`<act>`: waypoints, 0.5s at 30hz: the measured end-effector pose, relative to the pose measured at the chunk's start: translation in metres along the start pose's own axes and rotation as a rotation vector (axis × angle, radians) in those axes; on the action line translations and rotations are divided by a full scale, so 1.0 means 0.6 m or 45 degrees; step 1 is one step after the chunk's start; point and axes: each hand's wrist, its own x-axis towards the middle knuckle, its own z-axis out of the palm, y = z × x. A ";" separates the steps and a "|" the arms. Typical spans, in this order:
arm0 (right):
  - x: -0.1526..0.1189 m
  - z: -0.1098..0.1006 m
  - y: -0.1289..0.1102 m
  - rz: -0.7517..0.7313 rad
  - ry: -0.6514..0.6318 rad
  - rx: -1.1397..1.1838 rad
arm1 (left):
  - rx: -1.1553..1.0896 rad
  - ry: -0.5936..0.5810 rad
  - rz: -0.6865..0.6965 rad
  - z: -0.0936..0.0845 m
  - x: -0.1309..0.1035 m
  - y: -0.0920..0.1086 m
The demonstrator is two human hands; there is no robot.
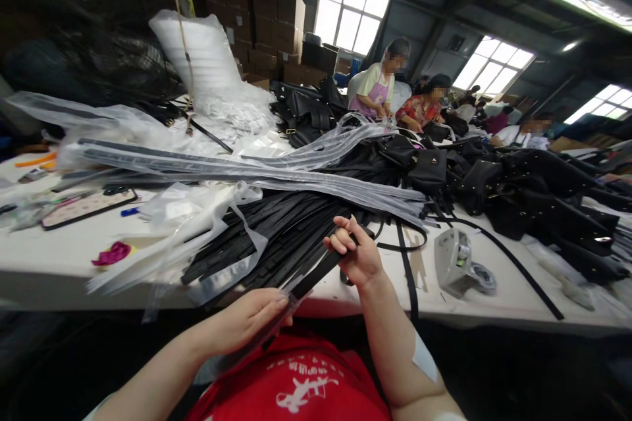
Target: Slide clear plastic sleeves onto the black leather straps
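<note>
A black strap [320, 272] runs slantwise in front of the red apron, its lower part inside a clear plastic sleeve [292, 302]. My left hand [254, 317] is closed round the sleeved part, thumb on top. Farther up, my right hand [353, 251] has its fingers curled round the strap near its upper end, palm turned up. Just beyond both hands, a pile of black straps [276, 230] lies on the white table [365, 299]. Long clear sleeves [276, 177] with dark strips inside some of them stretch across that pile.
A grey tape dispenser [451, 260] stands on the right, near a loose black strap [513, 263]. Black bags [429, 171] are heaped behind. At left lie a phone [89, 207] and a magenta item [113, 253]. Several people work farther back, one in a purple apron [375, 93].
</note>
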 end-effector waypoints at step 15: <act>0.028 -0.018 0.123 0.317 0.298 -0.062 | -0.172 0.326 -0.188 0.013 0.024 -0.036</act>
